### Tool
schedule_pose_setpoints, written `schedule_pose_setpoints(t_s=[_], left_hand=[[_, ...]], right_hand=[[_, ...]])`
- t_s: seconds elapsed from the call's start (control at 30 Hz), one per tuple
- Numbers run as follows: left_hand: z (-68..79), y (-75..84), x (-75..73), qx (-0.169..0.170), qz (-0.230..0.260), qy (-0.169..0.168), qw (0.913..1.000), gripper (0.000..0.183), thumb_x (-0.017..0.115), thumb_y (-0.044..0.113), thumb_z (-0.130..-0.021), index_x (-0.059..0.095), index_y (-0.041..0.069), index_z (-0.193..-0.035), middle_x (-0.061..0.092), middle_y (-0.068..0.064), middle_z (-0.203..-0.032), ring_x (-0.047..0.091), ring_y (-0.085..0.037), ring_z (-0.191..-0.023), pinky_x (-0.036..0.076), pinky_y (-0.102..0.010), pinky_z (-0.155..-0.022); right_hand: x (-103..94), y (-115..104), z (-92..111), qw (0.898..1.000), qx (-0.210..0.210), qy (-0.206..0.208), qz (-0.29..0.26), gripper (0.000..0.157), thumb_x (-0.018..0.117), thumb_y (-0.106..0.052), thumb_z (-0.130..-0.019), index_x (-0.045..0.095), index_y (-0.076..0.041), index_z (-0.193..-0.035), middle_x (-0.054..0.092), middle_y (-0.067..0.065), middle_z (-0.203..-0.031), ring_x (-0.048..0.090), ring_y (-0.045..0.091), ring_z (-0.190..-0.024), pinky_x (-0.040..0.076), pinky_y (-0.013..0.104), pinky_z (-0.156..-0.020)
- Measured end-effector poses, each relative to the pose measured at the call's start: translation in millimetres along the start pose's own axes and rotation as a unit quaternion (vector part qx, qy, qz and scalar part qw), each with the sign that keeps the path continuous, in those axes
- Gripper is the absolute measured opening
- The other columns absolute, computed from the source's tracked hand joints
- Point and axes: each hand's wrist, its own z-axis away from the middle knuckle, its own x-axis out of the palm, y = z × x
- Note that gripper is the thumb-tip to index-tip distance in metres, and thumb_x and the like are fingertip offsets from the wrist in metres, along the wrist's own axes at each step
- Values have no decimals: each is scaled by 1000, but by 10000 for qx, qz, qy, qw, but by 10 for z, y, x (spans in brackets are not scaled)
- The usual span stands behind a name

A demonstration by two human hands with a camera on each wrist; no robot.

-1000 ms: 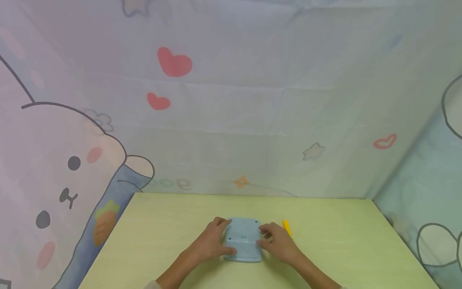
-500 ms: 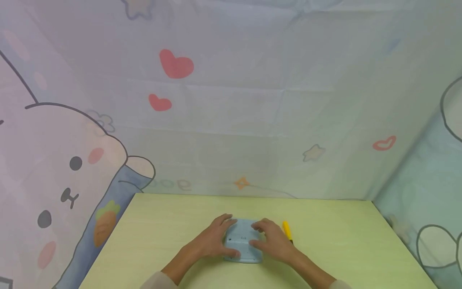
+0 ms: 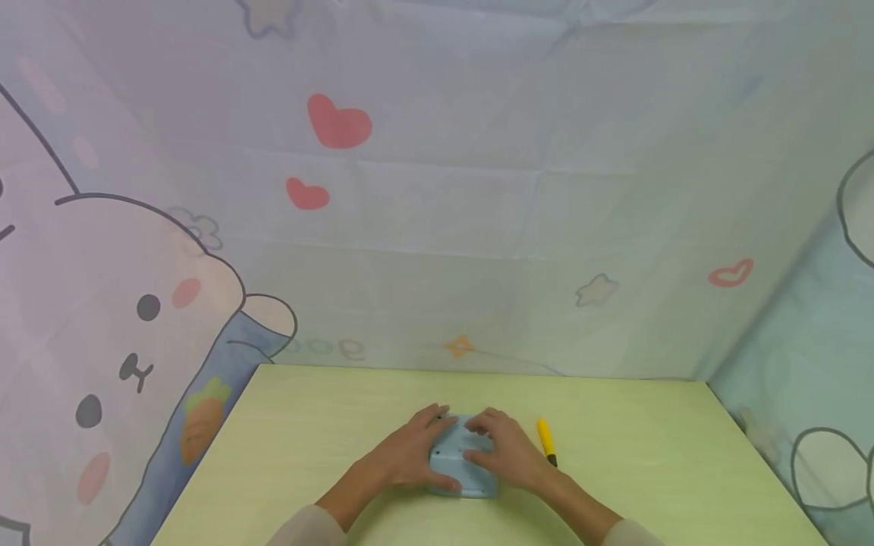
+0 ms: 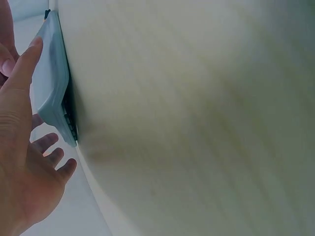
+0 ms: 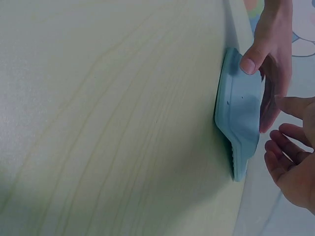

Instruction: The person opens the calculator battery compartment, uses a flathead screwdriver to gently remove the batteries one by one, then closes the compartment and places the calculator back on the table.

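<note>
Prob. steadying step. Pinching blue device (image 3: 476, 479) by side w/ L hand (image 3: 410, 455), thumb vs. fingers; hovering R hand (image 3: 509, 453) over it, loosely parted, empty. Next, prob.: close R hand on opp. edge.

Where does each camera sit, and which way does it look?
Head: on the person's head, looking forward and down at the table, blue device and printed cloth; left hand, right hand and sleeves show.
Left wrist: on that wrist, looking low across the table at the blue device; left hand big, part of right hand above.
Right wrist: on that wrist, also looking low across the table; right hand at the right edge, left hand above.
Both wrist views share the table, blue device and both hands.
</note>
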Motion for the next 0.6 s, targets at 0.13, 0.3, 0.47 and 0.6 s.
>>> schedule_pose_setpoints(t_s=[0.13,0.3,0.47,0.6], left_hand=[[-33,-23,15,-66,-36,-63,10000,108,62,83,-71,34,23,-155,22,-3,-163,27,-29,-147,43,-48,-106],[-59,-42,35,-97,1,-129,9999,103,62,82,-72,36,25,-154,24,-2,-162,26,-29,-147,42,-49,-106],[-61,-36,39,-38,-17,-180,9998,97,62,81,-74,39,30,-153,27,1,-162,25,-29,-148,42,-52,-105],[-57,-32,28,14,-62,-156,9999,93,63,80,-74,40,33,-151,30,0,-161,27,-29,-147,44,-54,-102]], right_hand=[[13,4,-21,9998,-70,-32,-162,38,76,-24,-89,66,-5,-119,63,6,-111,61,24,-103,53,38,-88],[38,12,-32,9998,-161,-74,-115,35,77,-25,-88,66,-7,-116,63,4,-107,60,21,-101,52,36,-87],[77,16,-29,9992,-276,-137,250,33,77,-25,-86,67,-9,-113,61,1,-104,56,15,-97,50,33,-86],[94,8,-39,9986,-330,-217,366,30,78,-24,-86,67,-10,-110,61,0,-102,55,13,-95,50,31,-85]])
